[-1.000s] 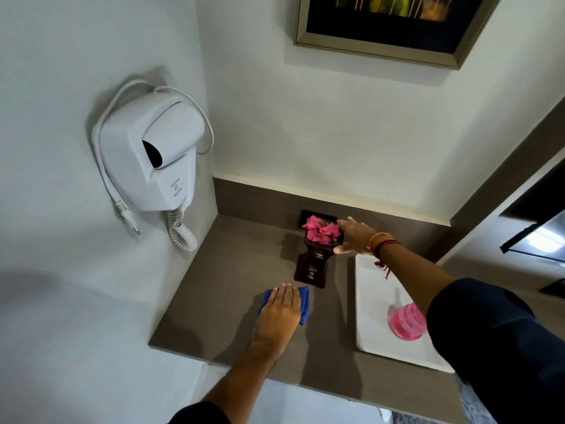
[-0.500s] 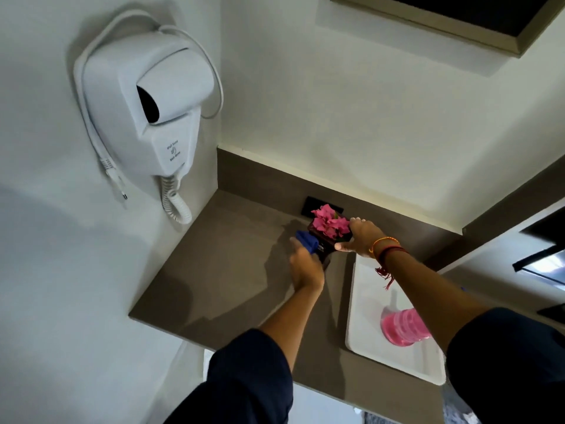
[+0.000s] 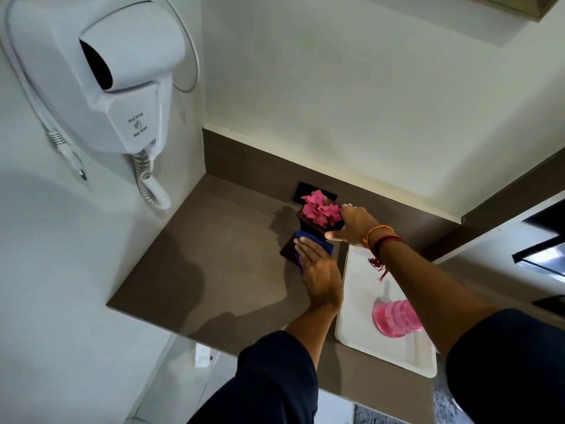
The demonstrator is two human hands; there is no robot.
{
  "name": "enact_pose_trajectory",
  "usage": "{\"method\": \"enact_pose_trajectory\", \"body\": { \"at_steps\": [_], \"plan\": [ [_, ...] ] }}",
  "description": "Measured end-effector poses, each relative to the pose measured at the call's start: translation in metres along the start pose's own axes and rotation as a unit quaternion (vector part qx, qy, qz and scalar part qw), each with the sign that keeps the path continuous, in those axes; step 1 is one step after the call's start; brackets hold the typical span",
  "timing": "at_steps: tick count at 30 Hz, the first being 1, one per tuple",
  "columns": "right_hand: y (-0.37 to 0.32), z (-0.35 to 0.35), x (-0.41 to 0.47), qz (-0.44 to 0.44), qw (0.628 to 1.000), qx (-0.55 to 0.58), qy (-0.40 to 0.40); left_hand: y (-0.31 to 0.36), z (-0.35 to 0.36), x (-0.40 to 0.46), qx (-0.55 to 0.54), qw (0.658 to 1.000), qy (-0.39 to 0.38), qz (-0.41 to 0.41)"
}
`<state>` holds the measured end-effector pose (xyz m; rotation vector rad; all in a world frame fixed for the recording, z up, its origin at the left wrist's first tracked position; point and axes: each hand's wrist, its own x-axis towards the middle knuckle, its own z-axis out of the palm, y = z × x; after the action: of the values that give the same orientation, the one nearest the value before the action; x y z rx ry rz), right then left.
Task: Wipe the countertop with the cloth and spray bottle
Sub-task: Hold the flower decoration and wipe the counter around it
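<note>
L hand [image 3: 318,264] flat on blue cloth [image 3: 308,238] at vase [image 3: 308,228] base | R hand [image 3: 356,224] grips vase top | we see bare counter [image 3: 214,255] left to wall, tray [image 3: 357,301] close right

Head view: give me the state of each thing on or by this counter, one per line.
Left hand: flat on the blue cloth, pressing it at the vase base.
Right hand: gripping the dark vase, which is tilted.
Pink flowers: in the vase.
Pink bottle: standing on the white tray, untouched.
Hair dryer: docked in its wall holder.
Countertop: no wet streaks discernible.
</note>
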<state>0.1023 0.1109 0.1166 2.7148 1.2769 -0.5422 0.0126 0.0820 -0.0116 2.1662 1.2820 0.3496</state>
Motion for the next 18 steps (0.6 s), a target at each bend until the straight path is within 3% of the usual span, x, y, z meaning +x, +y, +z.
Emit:
{"method": "enact_pose_trajectory", "body": {
  "at_steps": [11, 18],
  "plan": [
    [0.002, 0.0, 0.002, 0.005, 1.0, -0.004, 0.002, -0.038, 0.037, -0.001, 0.185, 0.975, -0.063, 0.102],
    [-0.002, -0.001, -0.001, 0.017, 1.0, -0.021, 0.01, -0.068, 0.036, 0.002, 0.31, 0.923, -0.094, 0.206]
  ]
}}
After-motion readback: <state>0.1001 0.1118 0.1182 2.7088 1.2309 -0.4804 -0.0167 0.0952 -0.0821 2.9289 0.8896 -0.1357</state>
